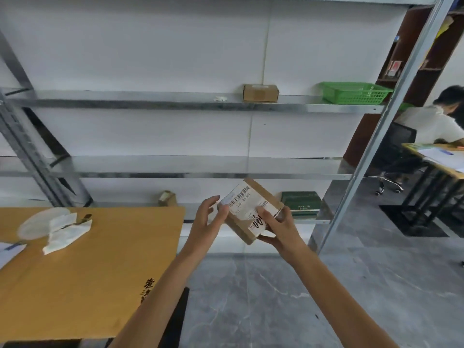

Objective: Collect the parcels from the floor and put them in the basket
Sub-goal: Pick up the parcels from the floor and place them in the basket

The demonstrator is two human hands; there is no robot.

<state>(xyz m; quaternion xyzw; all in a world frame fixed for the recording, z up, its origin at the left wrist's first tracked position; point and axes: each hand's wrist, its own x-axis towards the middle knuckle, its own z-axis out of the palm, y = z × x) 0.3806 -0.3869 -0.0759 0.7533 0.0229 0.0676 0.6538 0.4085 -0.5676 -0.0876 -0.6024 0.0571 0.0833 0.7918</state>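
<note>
A small brown cardboard parcel point(253, 209) with a white barcode label is held up in front of the lower shelves. My right hand point(278, 228) grips its right side and underside, thumb on the label. My left hand point(208, 219) touches its left edge with fingertips spread. A green mesh basket point(354, 92) stands on the upper shelf at the right. Another brown parcel point(260, 92) sits on that same shelf near the middle. A small parcel point(167, 198) and a dark green box point(301, 204) rest on the lowest shelf.
A metal shelving rack point(175, 101) fills the view against a white wall. A large flat cardboard sheet point(82, 270) with crumpled paper lies at the left. Grey marble floor point(301, 297) spreads below. A seated person point(437, 121) and a desk point(442, 162) are at the right.
</note>
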